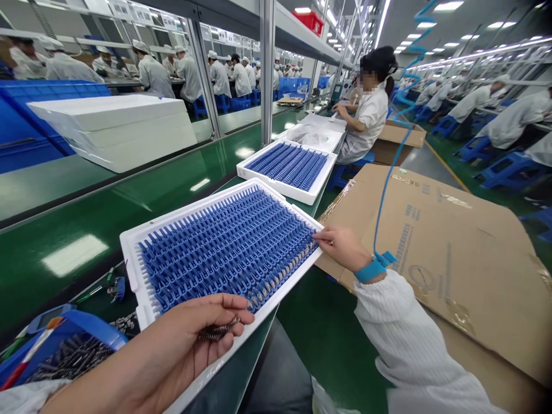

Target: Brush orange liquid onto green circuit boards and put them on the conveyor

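A white foam tray (129,253) lies before me, filled with rows of blue plastic parts (224,241) standing upright. Along its near row, small silvery metal pieces (280,280) show in the parts. My left hand (190,330) is curled, palm up, around several small dark coil springs (218,330), over the tray's near left edge. At the right end of the near row, my right hand (342,248) has thumb and fingers pinched together against a blue part. Whatever those fingertips hold is too small to make out. A blue wrist strap (370,270) circles that wrist.
A blue bin (99,330) of dark springs stands at lower left. Behind the tray is a second foam tray (310,198). A large cardboard box (452,253) fills the right, with a coiled blue cord (383,198) hanging there. A co-worker (366,121) sits farther along the bench.
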`<state>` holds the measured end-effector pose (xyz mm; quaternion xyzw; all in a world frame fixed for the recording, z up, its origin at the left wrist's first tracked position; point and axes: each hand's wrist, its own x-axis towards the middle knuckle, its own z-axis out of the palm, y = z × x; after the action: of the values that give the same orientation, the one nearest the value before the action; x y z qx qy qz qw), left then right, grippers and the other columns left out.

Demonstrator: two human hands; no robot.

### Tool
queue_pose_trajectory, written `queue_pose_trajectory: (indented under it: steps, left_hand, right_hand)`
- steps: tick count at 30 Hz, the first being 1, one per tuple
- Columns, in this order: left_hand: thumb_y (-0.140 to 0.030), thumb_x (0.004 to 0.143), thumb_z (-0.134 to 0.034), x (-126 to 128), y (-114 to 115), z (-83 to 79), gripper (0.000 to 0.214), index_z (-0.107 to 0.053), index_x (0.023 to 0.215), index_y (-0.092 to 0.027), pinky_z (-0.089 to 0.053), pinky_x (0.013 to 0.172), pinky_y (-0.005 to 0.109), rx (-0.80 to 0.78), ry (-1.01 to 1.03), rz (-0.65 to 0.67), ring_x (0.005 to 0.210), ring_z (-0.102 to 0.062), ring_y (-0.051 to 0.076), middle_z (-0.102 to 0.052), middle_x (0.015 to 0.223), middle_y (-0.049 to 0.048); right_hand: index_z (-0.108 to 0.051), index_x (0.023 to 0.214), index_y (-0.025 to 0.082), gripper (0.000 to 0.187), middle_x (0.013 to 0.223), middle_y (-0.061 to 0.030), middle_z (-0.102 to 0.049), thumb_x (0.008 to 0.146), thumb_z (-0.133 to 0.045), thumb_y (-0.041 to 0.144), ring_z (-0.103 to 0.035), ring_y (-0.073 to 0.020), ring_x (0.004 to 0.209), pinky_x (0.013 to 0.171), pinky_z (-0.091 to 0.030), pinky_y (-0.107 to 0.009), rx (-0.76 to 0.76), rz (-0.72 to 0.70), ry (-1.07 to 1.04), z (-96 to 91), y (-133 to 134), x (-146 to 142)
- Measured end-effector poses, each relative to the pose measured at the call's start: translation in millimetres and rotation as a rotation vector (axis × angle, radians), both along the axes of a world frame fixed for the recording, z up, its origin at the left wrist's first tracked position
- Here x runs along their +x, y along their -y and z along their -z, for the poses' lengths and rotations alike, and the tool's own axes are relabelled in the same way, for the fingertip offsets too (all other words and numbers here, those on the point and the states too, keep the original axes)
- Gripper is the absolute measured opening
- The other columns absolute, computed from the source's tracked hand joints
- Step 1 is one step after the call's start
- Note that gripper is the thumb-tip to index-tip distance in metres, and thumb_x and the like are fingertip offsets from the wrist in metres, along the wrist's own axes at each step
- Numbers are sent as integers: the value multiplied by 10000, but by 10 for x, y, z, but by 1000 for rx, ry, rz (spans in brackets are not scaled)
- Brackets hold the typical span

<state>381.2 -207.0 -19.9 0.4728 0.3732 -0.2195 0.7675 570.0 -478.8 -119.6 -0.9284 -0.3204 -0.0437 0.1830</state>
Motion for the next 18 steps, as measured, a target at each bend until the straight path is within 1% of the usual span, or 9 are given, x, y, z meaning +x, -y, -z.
queue_pose_trajectory:
  steps: [2,4,6,8,10,11,14,16,18]
  left_hand:
    - [75,793,-613,23,17,-21,199,-743,834,-69,-613,581,185,-4,-9,-23,627,-709,154,-736,757,129]
    - [93,790,-605,45,31,-47,207,-733,844,-60,-615,583,183,-19,-14,-49,635,-715,155,-738,774,139]
    - [108,794,-581,59,43,-64,228,-721,865,-57,-611,574,179,-29,-10,-70,620,-707,145,-733,785,138]
    - [120,788,-565,62,55,-61,251,-708,874,-66,-599,556,176,-36,15,-69,589,-683,127,-717,765,113]
    - [118,789,-551,58,71,-43,252,-694,855,-79,-567,511,158,-65,59,-54,546,-641,105,-677,700,72]
    - [109,797,-545,55,80,-33,246,-688,845,-86,-546,487,150,-90,80,-44,527,-618,96,-651,665,53]
    - [81,832,-527,50,113,-22,231,-677,819,-94,-502,454,127,-170,123,-34,492,-566,72,-591,613,17]
    - [78,841,-520,49,136,-36,234,-675,784,-87,-504,466,122,-200,151,-24,481,-540,56,-579,618,10]
    - [89,836,-514,49,157,-59,246,-677,752,-75,-507,474,118,-206,172,-15,475,-525,46,-576,626,8]
  right_hand:
    - [-642,1033,153,191,1012,-53,-645,993,-593,333,-637,-178,902,846,-555,-380,19,-15,8,-14,15,14]
    - [-640,1042,150,197,995,-49,-645,992,-595,336,-639,-178,890,841,-554,-383,72,-20,33,-72,29,-26]
    - [-635,1071,148,197,990,-60,-648,995,-581,321,-639,-193,904,849,-548,-401,165,-25,73,-183,15,-158]
    - [-632,1104,153,187,1000,-85,-659,1002,-546,283,-637,-215,933,863,-539,-412,283,-56,110,-329,-61,-393]
    - [-629,1122,172,178,1034,-91,-672,1001,-518,242,-633,-215,959,859,-537,-377,406,-128,126,-478,-209,-695]
    - [-630,1111,185,157,1034,-74,-677,990,-551,244,-634,-198,946,844,-539,-340,454,-190,115,-541,-304,-848]
    - [-625,1086,190,133,983,-45,-677,985,-583,265,-632,-162,917,805,-532,-272,588,-356,76,-643,-614,-1200]
    - [-628,1074,176,129,942,-47,-678,993,-570,258,-631,-159,868,766,-527,-272,672,-441,21,-637,-785,-1301]
    - [-639,1039,168,108,914,-52,-680,995,-555,220,-629,-162,842,751,-525,-281,721,-497,-17,-595,-895,-1314]
